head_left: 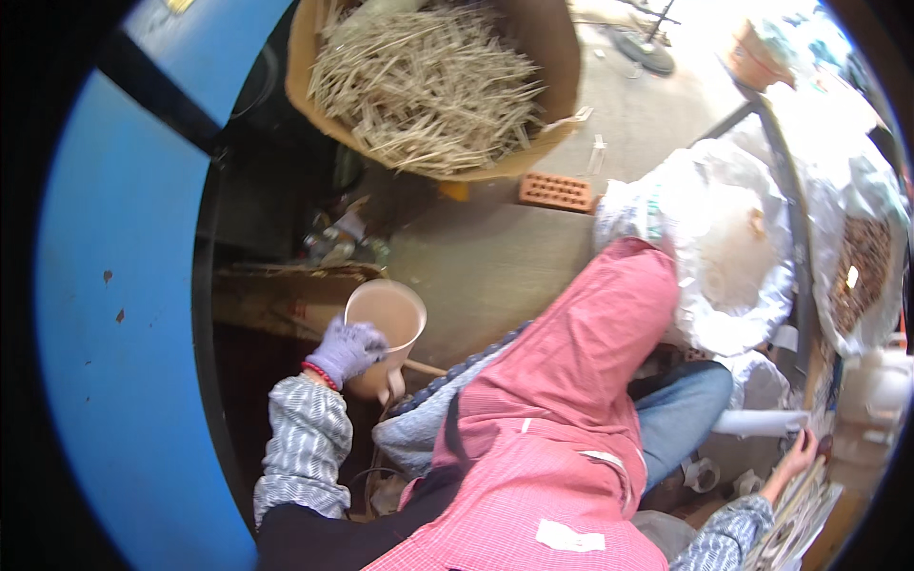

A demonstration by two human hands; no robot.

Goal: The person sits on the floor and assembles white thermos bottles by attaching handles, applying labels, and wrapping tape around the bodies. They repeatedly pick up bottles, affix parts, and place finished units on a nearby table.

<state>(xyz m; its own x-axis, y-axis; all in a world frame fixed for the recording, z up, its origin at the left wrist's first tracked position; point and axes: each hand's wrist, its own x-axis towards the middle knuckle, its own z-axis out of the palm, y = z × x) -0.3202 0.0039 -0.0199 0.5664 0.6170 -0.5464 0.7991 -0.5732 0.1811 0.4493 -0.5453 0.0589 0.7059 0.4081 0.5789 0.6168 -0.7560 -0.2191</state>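
My left hand (348, 352), in a pale purple glove with a red bead bracelet at the wrist, is closed on the side of a beige plastic jug (407, 344). The jug tilts so that its round mouth shows, and its handle sticks out lower down. Far to the right, my bare right hand (800, 455) lies with fingers stretched beside a stack of flat, paper-like sheets (798, 519). A small dark round object (825, 444) sits by its fingertips. White rolled material (759, 423) lies just left of that hand. Nothing shows in its fingers.
A large cardboard box (433, 169) full of thin pale sticks stands ahead. Behind my knee are a perforated brick (556, 192) and a white plastic-lined sack (700, 309). Another bag (862, 276) holds brown pieces. A blue metal panel (119, 314) rises at the left.
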